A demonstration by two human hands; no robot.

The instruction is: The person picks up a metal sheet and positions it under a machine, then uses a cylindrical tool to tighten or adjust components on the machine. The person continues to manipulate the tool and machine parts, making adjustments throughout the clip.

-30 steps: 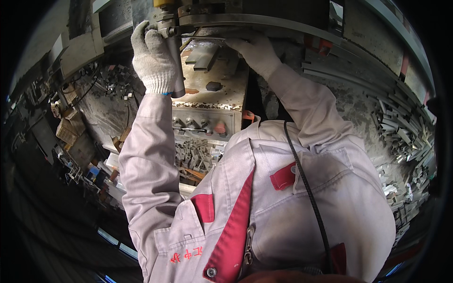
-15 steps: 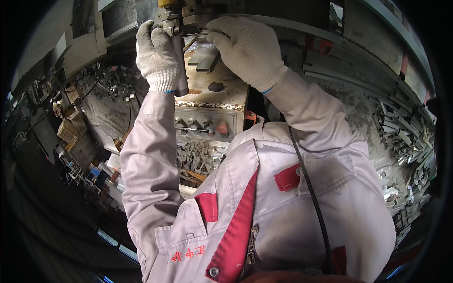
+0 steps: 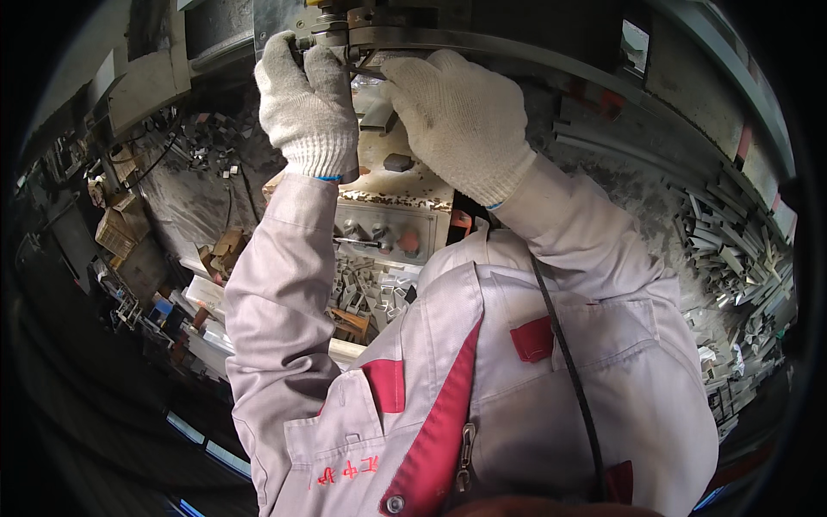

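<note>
My left hand, in a white knit glove, is closed at the metal fitting of the machine head, thumb and finger about its side lug. Behind that hand, a grey cylinder is mostly covered. My right hand, gloved alike, has its fingers bent together just below a long metal bar. Its fingertips meet by a thin piece under the bar, too hidden to name. Between the hands, a rectangular metal profile and a dark lump lie on the worn machine table.
A control panel with knobs and a red button faces me below the table. Under it are many small metal offcuts. Heaps of metal strips cover the floor at right. A wicker basket stands at left.
Both hands appear slightly lower and further right in the picture, as does the machine. My left hand now covers more of the grey cylinder. Both hands stay closed at the same spots.
</note>
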